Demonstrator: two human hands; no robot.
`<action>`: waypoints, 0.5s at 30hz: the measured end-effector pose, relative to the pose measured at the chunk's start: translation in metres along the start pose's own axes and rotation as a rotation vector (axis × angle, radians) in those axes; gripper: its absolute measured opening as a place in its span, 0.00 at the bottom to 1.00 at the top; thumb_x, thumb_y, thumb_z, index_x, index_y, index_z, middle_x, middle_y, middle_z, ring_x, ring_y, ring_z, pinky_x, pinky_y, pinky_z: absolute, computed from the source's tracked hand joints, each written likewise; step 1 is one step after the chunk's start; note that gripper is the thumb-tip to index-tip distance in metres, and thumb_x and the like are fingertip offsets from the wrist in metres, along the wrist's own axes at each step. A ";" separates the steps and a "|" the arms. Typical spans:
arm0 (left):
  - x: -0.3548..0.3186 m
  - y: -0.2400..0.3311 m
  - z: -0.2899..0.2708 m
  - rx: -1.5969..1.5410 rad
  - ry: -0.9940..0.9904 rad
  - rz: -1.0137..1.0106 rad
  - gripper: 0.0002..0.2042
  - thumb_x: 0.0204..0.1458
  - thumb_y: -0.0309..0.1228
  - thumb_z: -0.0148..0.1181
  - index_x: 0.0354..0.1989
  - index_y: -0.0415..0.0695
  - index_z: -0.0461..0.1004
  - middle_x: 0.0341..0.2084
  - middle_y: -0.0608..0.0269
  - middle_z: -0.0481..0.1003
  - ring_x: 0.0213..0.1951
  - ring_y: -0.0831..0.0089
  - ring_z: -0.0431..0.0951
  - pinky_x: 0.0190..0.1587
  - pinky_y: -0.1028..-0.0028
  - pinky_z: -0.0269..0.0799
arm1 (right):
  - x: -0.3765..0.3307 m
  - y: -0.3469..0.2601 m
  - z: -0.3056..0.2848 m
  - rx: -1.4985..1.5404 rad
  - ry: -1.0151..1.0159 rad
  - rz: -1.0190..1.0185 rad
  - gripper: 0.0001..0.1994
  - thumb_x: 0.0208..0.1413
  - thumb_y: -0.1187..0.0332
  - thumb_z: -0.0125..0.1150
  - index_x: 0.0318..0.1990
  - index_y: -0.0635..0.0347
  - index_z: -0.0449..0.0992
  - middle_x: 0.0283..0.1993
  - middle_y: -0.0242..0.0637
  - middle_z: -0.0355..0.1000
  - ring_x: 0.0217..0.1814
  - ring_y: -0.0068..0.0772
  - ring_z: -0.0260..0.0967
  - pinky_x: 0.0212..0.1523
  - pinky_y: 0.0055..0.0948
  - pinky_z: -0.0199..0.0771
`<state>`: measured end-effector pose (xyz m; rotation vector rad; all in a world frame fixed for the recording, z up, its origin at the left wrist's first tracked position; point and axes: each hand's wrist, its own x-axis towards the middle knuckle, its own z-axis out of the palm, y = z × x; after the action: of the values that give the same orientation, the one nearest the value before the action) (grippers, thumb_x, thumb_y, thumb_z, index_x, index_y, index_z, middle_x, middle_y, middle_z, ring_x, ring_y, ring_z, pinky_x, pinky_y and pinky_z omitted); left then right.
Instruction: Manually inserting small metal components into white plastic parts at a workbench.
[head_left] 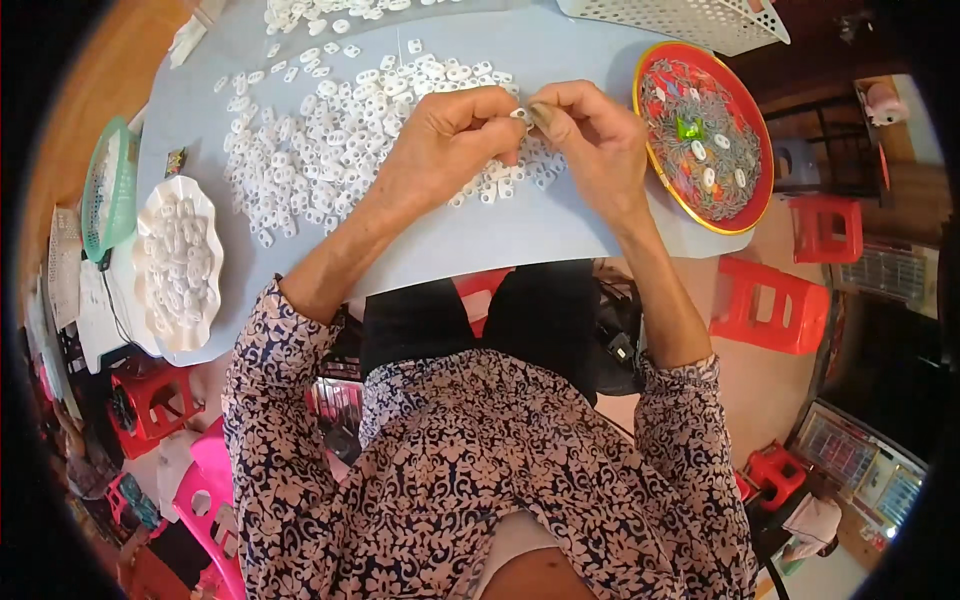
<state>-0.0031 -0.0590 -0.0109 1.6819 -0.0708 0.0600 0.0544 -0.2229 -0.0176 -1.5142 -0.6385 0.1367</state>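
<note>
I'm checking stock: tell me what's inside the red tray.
The red tray holds many grey pieces, a few white ovals and a shiny green item; the heap hides most of its bottom.

Room opens along the surface (525, 230) at centre, between the forearms (352, 240)! But white pieces (350, 130) crowd upper centre, a scalloped dish (185, 341) blocks left, a red tray (758, 190) guards upper right!
</note>
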 end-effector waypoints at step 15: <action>-0.001 0.003 0.007 -0.066 0.017 0.036 0.10 0.55 0.28 0.51 0.25 0.39 0.74 0.18 0.70 0.73 0.23 0.84 0.66 0.27 0.80 0.62 | 0.002 -0.001 -0.002 -0.013 0.016 0.101 0.08 0.57 0.68 0.60 0.34 0.65 0.76 0.23 0.25 0.70 0.26 0.11 0.62 0.26 0.15 0.64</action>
<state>-0.0043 -0.0658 -0.0089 1.6140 -0.0896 0.0975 0.0570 -0.2239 -0.0154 -1.5589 -0.5508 0.1978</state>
